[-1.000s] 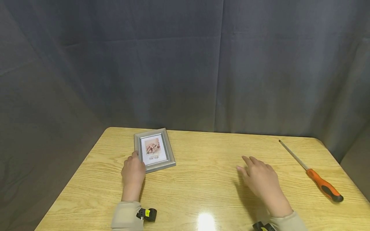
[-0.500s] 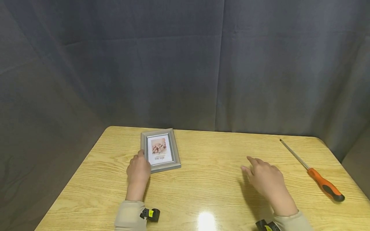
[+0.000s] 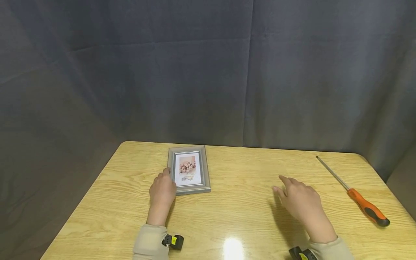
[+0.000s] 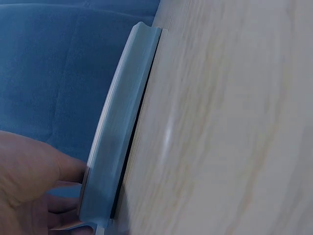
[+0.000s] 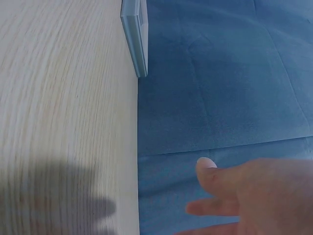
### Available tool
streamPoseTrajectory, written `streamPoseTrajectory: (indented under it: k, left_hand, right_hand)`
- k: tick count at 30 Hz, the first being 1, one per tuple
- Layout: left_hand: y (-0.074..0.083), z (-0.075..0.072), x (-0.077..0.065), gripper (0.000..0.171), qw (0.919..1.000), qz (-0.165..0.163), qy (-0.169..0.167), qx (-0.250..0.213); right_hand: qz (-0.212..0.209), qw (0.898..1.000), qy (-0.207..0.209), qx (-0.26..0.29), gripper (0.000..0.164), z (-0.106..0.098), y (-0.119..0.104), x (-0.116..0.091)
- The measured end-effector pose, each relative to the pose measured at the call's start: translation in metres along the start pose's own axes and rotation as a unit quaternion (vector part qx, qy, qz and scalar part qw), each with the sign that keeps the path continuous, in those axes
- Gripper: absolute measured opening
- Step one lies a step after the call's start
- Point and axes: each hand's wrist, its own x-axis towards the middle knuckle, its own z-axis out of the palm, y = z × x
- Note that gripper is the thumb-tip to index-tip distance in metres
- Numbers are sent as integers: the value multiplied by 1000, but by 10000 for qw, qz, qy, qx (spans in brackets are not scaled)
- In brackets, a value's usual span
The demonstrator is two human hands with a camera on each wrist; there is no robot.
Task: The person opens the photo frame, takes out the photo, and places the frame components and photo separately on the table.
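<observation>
A grey picture frame (image 3: 188, 169) lies face up on the left part of the table, a picture of pink flowers inside it. My left hand (image 3: 163, 189) holds its lower left corner. In the left wrist view, the thumb and fingers close around one end of the frame (image 4: 120, 122); some fingertips are hidden behind it. My right hand (image 3: 300, 200) hovers over the table with its fingers loosely spread, nothing in it. From the right wrist, the same hand (image 5: 244, 196) shows thumb and fingers apart, well away from the frame (image 5: 135, 44).
A long screwdriver (image 3: 364, 204) with an orange and black handle lies at the table's right side, its tip pointing to the back. Behind the wooden table (image 3: 240, 209) hangs a dark curtain (image 3: 182, 90). Each sleeve carries a black wrist camera (image 3: 173, 241).
My left hand has slid the picture frame to the right, and the frame has turned a little straighter. The right hand has shifted slightly right in the head view, still holding nothing.
</observation>
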Motion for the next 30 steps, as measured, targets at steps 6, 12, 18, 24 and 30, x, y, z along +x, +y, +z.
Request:
streamPoseTrajectory:
  k: [6,12,18,24,30]
  left_hand:
    - [7,4,-1,51,10000,60,-37,11]
    - [12,6,-2,52,9999,115,-91,12]
    - [19,9,-5,52,9996,257,-95,18]
    - [26,14,-9,53,9990,428,-120,-21]
    - [30,17,-12,54,9984,543,-123,-27]
  right_hand:
    - [0,10000,71,40,50,-2,-1,0]
    - [15,10000,95,14,50,-3,-3,0]
    - [17,9999,102,2,50,-2,-3,0]
    - [43,10000,74,34,50,-2,-3,1]
    - [89,9999,8,88,51,-2,-3,1]
